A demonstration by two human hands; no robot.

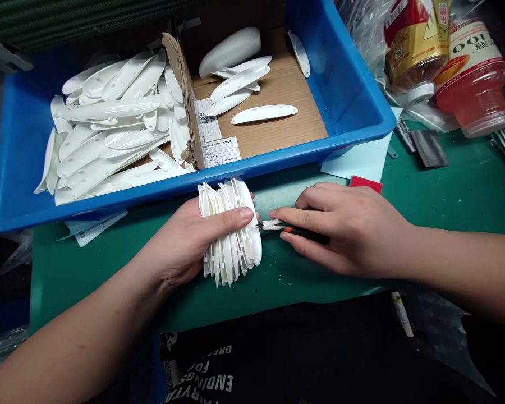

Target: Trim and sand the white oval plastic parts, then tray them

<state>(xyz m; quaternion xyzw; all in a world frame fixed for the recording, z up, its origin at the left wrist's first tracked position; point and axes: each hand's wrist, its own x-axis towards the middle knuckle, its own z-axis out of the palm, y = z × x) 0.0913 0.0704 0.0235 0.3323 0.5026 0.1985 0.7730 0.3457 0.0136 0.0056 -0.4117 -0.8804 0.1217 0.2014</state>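
My left hand (193, 230) is closed around a stack of thin, curved white plastic pieces (231, 247), with the thumb across the front. In my right hand (336, 227) is a pair of cutting pliers (273, 225) with black and orange handles. Their tips touch, or come very near, the outermost piece of the stack. Just beyond both hands stands a blue bin (151, 193) split by a cardboard divider (183, 101). A heap of similar white pieces (113, 134) fills its left side. Fewer pieces (239, 84) lie on cardboard in the right side.
A green mat (320, 286) covers the table, with tiny white scraps on it. Two drink bottles (471, 78) lie at the upper right among plastic bags. Nearby are a dark grey block (430, 148) and a red piece (366, 183). Papers (96, 227) stick out under the bin.
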